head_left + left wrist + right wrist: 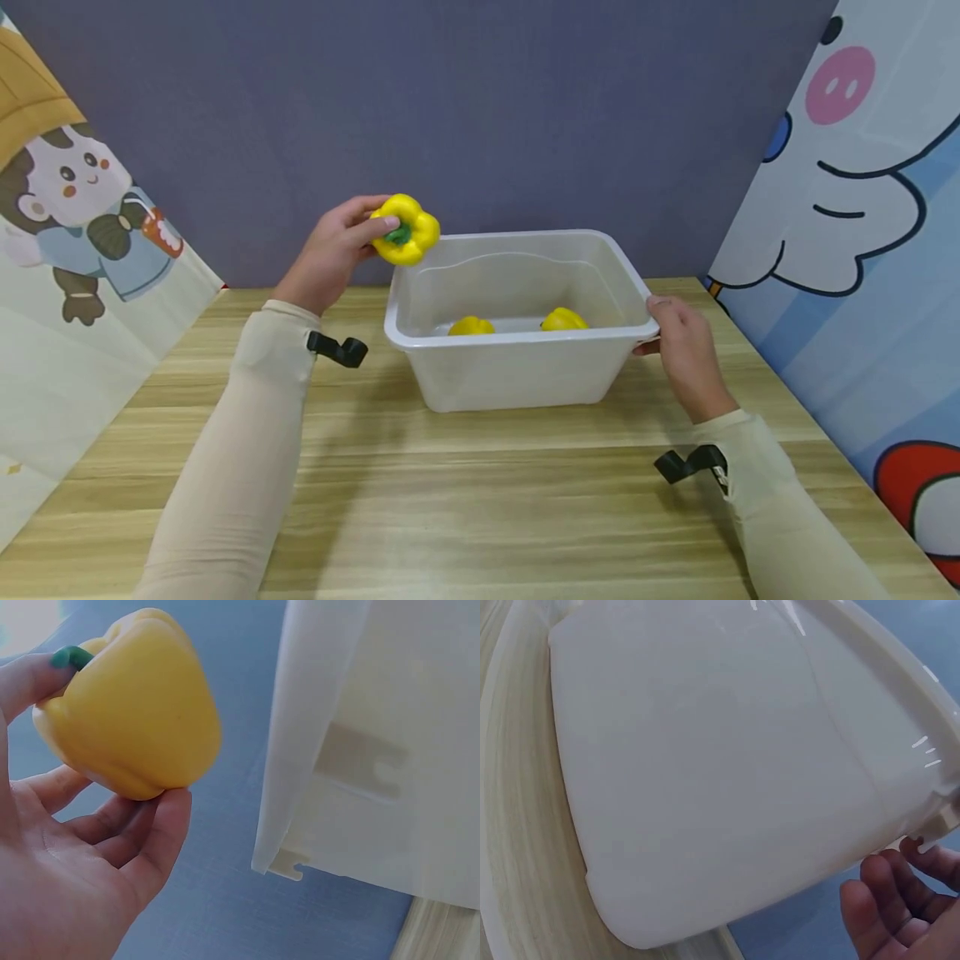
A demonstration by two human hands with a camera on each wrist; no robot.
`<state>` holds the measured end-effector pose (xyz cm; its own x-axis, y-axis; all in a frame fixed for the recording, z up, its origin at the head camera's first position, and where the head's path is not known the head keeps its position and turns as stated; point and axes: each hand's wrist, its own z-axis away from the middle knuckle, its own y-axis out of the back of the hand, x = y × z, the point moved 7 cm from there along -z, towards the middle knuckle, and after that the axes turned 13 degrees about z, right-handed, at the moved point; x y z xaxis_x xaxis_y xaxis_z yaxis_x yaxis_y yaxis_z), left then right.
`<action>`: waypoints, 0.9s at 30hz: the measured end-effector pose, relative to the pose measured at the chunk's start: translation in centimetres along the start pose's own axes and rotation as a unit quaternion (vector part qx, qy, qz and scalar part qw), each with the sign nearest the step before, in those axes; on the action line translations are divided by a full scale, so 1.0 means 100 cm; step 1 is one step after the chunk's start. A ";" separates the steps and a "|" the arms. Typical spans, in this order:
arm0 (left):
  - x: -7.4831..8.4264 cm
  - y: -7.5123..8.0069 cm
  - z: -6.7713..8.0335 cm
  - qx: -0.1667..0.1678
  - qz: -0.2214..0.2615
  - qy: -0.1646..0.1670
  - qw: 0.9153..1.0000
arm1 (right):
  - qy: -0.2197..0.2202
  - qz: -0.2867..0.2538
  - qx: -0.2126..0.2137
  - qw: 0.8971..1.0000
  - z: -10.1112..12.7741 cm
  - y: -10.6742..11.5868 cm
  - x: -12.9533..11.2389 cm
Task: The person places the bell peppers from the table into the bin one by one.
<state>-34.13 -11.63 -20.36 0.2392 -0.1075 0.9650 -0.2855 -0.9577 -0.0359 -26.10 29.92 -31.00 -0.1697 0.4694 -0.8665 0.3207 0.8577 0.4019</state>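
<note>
A yellow bell pepper is being held up in the left hand, fingers and thumb curled round it, its green stem turned toward the camera; in the left wrist view it is being cradled on the fingertips, just outside the near-left corner of the white plastic tub. The pepper is being kept above the rim, not yet over the opening. Inside the tub, two more yellow peppers are lying on the floor, apart from each other. On the right, the tub's rim is being gripped by the right hand, thumb on top and fingers tucked under the lip, as the right wrist view suggests. For a clean drop, the pepper is probably best carried well over the rim and lowered toward the bare floor before being let go, while the tub is being steadied on the wooden bench.
</note>
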 end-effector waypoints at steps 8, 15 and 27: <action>0.004 -0.011 -0.007 -0.031 -0.051 0.015 0.998 | 0.002 -0.021 0.034 0.999 0.001 0.001 0.001; 0.009 -0.017 -0.015 -0.034 -0.047 0.015 0.998 | 0.007 -0.045 0.049 0.998 0.000 0.002 0.005; 0.005 -0.025 -0.023 -0.046 -0.062 0.039 0.996 | 0.015 -0.075 0.050 0.996 0.002 -0.002 0.002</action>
<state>-35.43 -8.66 -19.16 0.2059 0.0343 0.9780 -0.3422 -0.9338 0.1048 -26.02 29.81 -31.36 -0.2508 0.3444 -0.9047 0.3806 0.8944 0.2350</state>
